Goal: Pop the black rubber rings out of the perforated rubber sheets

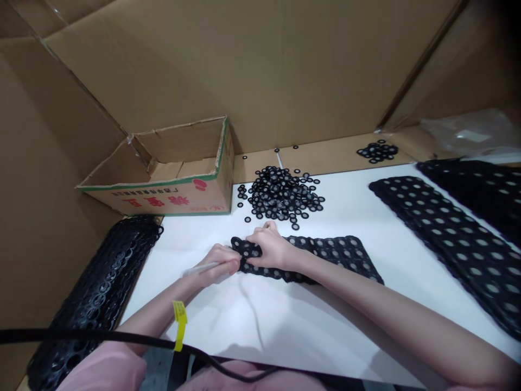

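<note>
A black sheet with rows of pale round spots (334, 252) lies on the white tabletop (195, 331) in front of me. My left hand (222, 263) is closed at the sheet's left end, with a thin pale stick-like thing lying along it. My right hand (271, 247) is closed on the sheet near the same end, fingers bent over its upper side. Just beyond my hands sits a heap of small black rings with pale centres (280, 193). What lies between my left fingertips is too small to make out.
An open cardboard box (183, 198) stands back left. Stacked black ring sheets (97, 282) lie left, spotted black sheets (448, 233) right. A smaller ring pile (377, 151) and clear plastic bag (472, 130) lie back right. A black cable (101, 335) crosses low in front.
</note>
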Demonstrator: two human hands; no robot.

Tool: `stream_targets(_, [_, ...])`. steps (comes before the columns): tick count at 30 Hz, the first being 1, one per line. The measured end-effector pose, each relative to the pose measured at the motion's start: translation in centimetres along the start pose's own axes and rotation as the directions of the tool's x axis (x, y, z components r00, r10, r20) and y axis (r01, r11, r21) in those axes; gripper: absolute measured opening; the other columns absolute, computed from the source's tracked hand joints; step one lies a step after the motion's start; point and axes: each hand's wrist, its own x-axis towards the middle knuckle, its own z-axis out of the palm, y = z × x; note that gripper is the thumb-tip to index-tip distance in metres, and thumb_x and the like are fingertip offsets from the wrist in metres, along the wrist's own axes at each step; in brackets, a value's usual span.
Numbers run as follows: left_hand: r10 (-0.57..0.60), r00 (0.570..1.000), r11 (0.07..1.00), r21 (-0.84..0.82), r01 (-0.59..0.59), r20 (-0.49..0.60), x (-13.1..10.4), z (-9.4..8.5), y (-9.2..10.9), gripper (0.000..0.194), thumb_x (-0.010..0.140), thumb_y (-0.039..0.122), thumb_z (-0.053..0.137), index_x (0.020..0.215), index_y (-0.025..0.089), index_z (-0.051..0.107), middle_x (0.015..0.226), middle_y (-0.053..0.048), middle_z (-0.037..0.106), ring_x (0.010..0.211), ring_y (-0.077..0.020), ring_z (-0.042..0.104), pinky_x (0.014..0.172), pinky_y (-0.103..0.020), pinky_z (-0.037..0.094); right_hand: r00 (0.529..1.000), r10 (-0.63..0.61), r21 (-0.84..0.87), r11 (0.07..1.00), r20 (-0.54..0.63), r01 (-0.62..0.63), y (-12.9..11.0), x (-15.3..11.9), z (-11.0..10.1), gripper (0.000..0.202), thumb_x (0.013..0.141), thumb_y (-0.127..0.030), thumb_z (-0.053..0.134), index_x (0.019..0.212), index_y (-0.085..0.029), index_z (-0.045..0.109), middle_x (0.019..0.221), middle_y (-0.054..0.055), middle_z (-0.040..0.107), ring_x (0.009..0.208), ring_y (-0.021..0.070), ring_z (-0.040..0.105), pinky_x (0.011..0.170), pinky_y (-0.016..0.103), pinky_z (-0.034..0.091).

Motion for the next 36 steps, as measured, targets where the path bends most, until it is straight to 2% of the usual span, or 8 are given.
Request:
stream_targets(5, [-0.004,0.995,0.999,0.048,-0.001,0.104,-0.3,-0.2,0.2,0.045,0.095,0.038,0.037,0.056,0.015,0.039,0.054,0.002,0.038,0.051,-0.0091,0.038,0.053,-0.025,0.028,1.000,-0.021,0.024,1.000,0.007,0.021,-0.4,-0.2,0.1,0.023,0.068,-0.036,0.065,0.064,-0.016,0.054,0.069,0.004,0.061,0.072,0.0190,0.053,0.078,0.033,0.022])
stream_targets(11, [0.082,0.991,0.976,0.195,-0.102,0.105,-0.6,0.4,0.0,0.039,0.096,0.034,0.033,0.061,0.017,0.038,0.059,0.000,0.040,0.055,-0.0114,0.039,0.055,-0.026,0.028,1.000,-0.003,0.019,1.000,0.012,0.002,-0.5,-0.3,0.0,0.022,0.069,-0.035,0.065,0.066,-0.016,0.056,0.070,0.005,0.063,0.075,0.0207,0.056,0.078,0.033,0.022])
stream_targets(14, [0.108,0.991,0.975,0.188,-0.121,0.074,-0.3,0.6,-0.2,0.038,0.096,0.034,0.033,0.062,0.017,0.037,0.059,0.000,0.041,0.056,-0.0120,0.038,0.057,-0.026,0.029,1.000,0.018,0.033,0.999,0.003,-0.018,-0.3,-0.3,-0.2,0.021,0.071,-0.035,0.065,0.068,-0.016,0.058,0.072,0.005,0.064,0.077,0.0212,0.056,0.078,0.033,0.022])
stream_targets(21, [-0.001,0.999,1.000,0.006,0.001,-0.054,-0.6,0.6,-0.8,0.046,0.095,0.039,0.037,0.057,0.015,0.044,0.055,0.000,0.044,0.056,-0.0107,0.041,0.059,-0.026,0.031,0.999,0.032,0.052,0.998,-0.002,-0.032,0.0,-0.2,-0.2,0.022,0.072,-0.037,0.066,0.070,-0.016,0.059,0.073,0.005,0.065,0.074,0.0204,0.056,0.080,0.033,0.024])
stream_targets(30, [-0.161,0.984,0.977,-0.152,0.147,-0.082,-0.4,0.6,-0.8,0.054,0.093,0.048,0.040,0.051,0.013,0.045,0.051,0.000,0.043,0.051,-0.0097,0.039,0.052,-0.024,0.027,1.000,0.022,0.051,0.998,0.012,-0.022,0.1,-0.2,-0.1,0.024,0.071,-0.038,0.066,0.069,-0.016,0.057,0.072,0.005,0.063,0.075,0.0204,0.055,0.078,0.033,0.023])
stream_targets(36, [-0.171,0.985,0.980,-0.105,0.168,-0.019,-0.6,0.6,-0.6,0.053,0.093,0.047,0.039,0.054,0.013,0.050,0.052,-0.001,0.046,0.052,-0.0103,0.042,0.054,-0.024,0.031,1.000,0.026,0.065,0.997,0.016,-0.027,0.1,-0.2,0.2,0.025,0.068,-0.040,0.065,0.067,-0.017,0.054,0.072,0.005,0.062,0.075,0.0212,0.055,0.078,0.034,0.024])
